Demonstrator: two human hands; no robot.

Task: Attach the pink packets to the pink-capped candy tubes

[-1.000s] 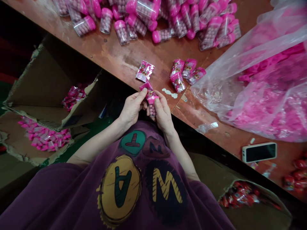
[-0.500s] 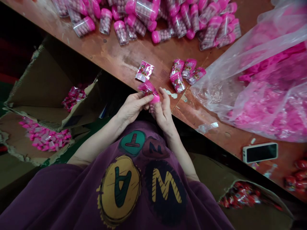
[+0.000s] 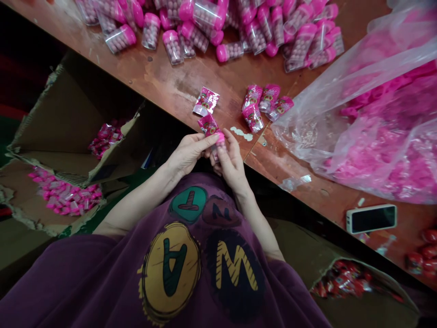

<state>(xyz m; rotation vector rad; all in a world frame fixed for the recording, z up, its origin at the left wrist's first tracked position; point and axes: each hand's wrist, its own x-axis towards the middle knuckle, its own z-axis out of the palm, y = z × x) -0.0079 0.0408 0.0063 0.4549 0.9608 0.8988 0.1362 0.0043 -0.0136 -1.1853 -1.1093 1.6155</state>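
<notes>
In front of my belly, at the table's edge, both hands are closed round a small clear candy jar [image 3: 220,145] with a pink cap and pink balls inside. My right hand [image 3: 232,165] grips the jar's body between thumb and fingers. My left hand [image 3: 189,152] pinches a shiny pink packet [image 3: 207,124], its thumb reaching onto the cap. The packet sticks up beside the cap; its lower part is hidden by fingers. Just beyond lies a flat printed packet [image 3: 205,101]. Several filled pink packets [image 3: 253,117] lie to its right.
Many capped candy jars [image 3: 196,34] are heaped along the table's far side. On the right are a clear bag of pink pieces [image 3: 382,132] and a phone [image 3: 371,218]. Cardboard boxes with pink packets [image 3: 105,136] and red packets [image 3: 344,278] stand below the table edge.
The jar has turned more upright in my fingers, showing more of its body. The pink packet has shifted slightly left of the cap. My right fingers have curled in closer.
</notes>
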